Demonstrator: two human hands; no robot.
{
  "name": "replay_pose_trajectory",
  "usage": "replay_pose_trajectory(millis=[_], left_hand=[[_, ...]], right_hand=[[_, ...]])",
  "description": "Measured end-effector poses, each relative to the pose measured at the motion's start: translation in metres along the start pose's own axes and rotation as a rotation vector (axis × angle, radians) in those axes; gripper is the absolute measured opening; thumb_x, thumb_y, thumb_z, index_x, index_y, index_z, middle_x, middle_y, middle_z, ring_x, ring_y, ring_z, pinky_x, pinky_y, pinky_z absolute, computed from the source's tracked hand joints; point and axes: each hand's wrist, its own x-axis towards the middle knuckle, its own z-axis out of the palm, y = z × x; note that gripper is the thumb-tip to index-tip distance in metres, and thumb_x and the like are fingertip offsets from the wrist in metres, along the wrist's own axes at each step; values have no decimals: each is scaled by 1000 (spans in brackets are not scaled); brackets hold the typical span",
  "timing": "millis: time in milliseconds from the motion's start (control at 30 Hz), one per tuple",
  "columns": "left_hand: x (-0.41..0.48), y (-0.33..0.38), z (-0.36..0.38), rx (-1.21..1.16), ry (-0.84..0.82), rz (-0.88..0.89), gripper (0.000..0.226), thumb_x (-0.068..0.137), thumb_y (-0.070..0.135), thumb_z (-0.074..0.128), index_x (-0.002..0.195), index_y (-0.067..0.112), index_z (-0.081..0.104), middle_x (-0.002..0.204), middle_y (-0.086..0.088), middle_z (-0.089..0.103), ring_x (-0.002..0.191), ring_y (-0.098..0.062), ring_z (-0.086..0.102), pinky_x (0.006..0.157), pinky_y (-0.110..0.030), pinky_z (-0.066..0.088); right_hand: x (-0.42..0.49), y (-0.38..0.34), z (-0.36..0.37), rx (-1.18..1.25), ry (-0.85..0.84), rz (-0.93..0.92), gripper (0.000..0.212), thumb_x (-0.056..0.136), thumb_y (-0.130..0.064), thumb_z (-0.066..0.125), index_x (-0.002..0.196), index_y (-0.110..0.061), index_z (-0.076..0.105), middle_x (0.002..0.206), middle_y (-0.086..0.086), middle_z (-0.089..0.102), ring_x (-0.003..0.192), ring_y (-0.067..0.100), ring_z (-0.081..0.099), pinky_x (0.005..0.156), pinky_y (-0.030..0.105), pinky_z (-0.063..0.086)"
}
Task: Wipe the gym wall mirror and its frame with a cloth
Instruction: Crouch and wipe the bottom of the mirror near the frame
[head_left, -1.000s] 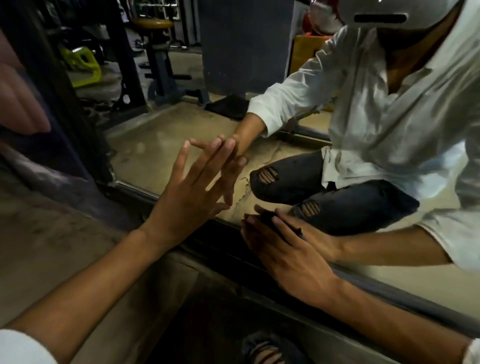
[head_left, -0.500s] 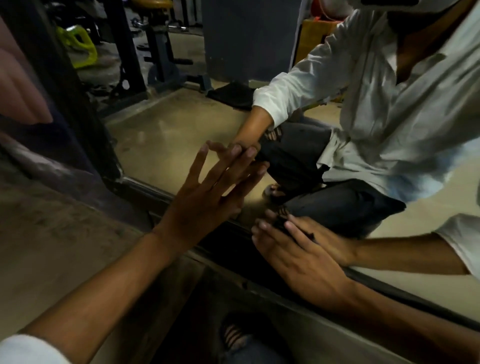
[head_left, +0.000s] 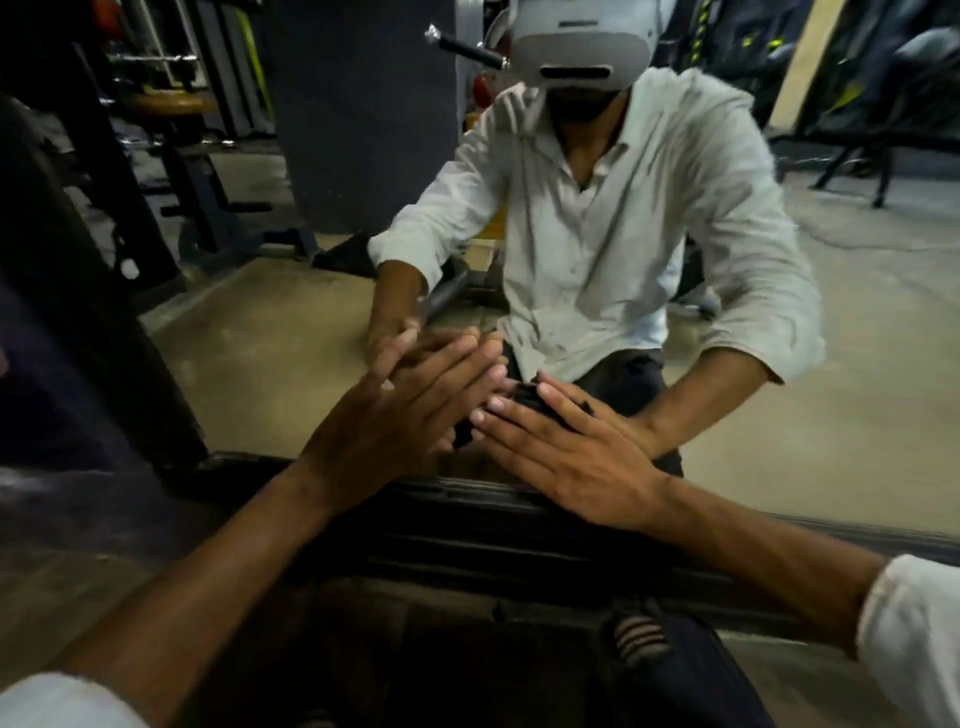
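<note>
While the left hand lies flat on the mirror, the flat right hand presses a black cloth low; frame likely not yet wiped.

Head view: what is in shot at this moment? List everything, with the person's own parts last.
mirror: one, glass, on the wall ahead
frame: one, dark, along the mirror's bottom edge
cloth: one, black, on the glass, low centre
reflection: one, person in white shirt and grey headset, middle of the glass
padded stand: one, dark with tan top, reflected upper left
jeans: one ripped knee, dark, bottom right
sleeves: two, white, bottom corners
left hand: one, fingers straight, flat on the glass
right hand: one, fingers straight, pressing the cloth to the glass
</note>
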Motion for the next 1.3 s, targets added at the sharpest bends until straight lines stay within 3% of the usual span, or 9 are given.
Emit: replay_pose_trajectory(millis=[67,167,300,400,467,567,733,1033,1300], left_hand=[[-8,-35,-1,-34,14,-129,98,100,66,48,170,7,13,177,-20,10,162,-37,17,125,-65,29],[-19,-85,2,-171,-56,-323,107,97,78,41,171,9,6,178,-19,-1,165,-36,6,125,-73,16],[-24,-92,12,-132,-79,-252,108,96,83,35,171,10,5,178,-19,-1,165,-34,2,126,-73,13],[-24,-90,13,-136,-75,-257,115,93,84,46,171,10,4,178,-18,-1,165,-33,5,126,-73,16],[-23,-93,11,-161,-49,-250,117,91,82,51,171,10,5,178,-17,-1,165,-33,6,126,-72,16],[-33,-103,15,-170,-18,-174,117,90,77,59,171,10,6,178,-16,-1,165,-32,7,127,-68,19],[-58,-123,26,-157,-45,-104,119,88,68,68,171,9,6,178,-16,-1,165,-34,6,129,-65,19],[-69,-113,43,-85,11,-125,110,95,69,60,170,6,12,178,-18,7,164,-35,15,128,-61,25],[-119,-100,58,-112,-59,-214,109,95,63,67,170,6,13,177,-21,9,162,-38,18,127,-65,24]], right_hand=[[11,14,2,-5,-1,-67,49,116,-26,27,164,-16,29,174,2,20,162,21,13,132,45,1],[20,11,-18,658,95,21,53,115,-30,39,166,-31,26,173,-14,21,159,4,15,131,31,8],[43,1,-25,177,-107,153,52,113,-12,41,163,-8,28,176,5,12,163,24,10,131,46,9],[85,17,-27,-1,-1,180,59,114,-20,36,168,-10,13,176,7,2,162,25,9,132,46,-1],[111,32,-32,-119,-9,155,54,115,-21,31,167,-11,18,174,8,15,161,25,16,131,45,1],[126,43,-39,-168,-53,40,49,116,-21,27,163,-10,35,170,10,32,157,28,30,130,46,7],[159,49,-55,-172,74,357,54,111,-16,38,164,-9,30,172,9,26,160,29,23,130,52,14],[156,5,-5,-297,-46,54,50,115,-16,31,165,-10,29,172,9,26,159,25,24,132,43,2],[121,-80,34,-43,-282,-216,62,110,-18,34,165,0,14,174,18,9,162,32,9,132,47,3]])
